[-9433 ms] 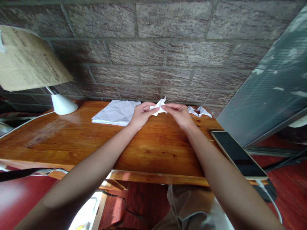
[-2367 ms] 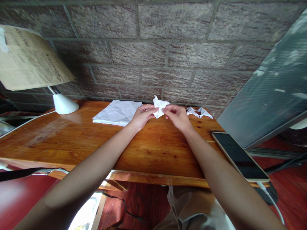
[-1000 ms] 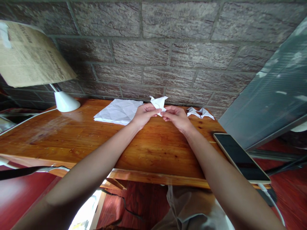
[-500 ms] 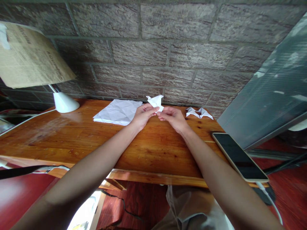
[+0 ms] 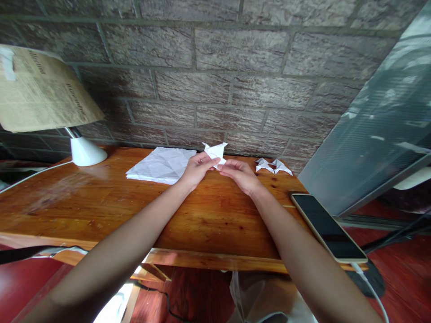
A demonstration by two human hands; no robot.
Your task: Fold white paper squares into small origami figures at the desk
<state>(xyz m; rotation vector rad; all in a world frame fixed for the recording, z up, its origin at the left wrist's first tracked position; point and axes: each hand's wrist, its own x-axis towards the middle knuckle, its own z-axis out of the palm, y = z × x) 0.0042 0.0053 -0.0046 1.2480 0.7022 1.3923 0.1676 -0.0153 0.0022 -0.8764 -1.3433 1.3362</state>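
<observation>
A small folded white paper figure (image 5: 215, 151) is held just above the far side of the wooden table (image 5: 101, 202). My left hand (image 5: 195, 169) pinches its lower left part between thumb and fingers. My right hand (image 5: 237, 174) is closed on its lower right edge, fingertips meeting the left hand's. Both hands hover near the brick wall.
A stack of creased white paper sheets (image 5: 161, 165) lies left of my hands. Folded paper figures (image 5: 272, 165) rest at the back right. A phone (image 5: 326, 225) with a cable lies at the table's right edge. A white lamp base (image 5: 85, 152) and its paper shade (image 5: 40, 96) stand far left.
The paper figure was turned in my fingers and now points more to the left. My right hand shifted slightly left under it. The view tilted down a little.
</observation>
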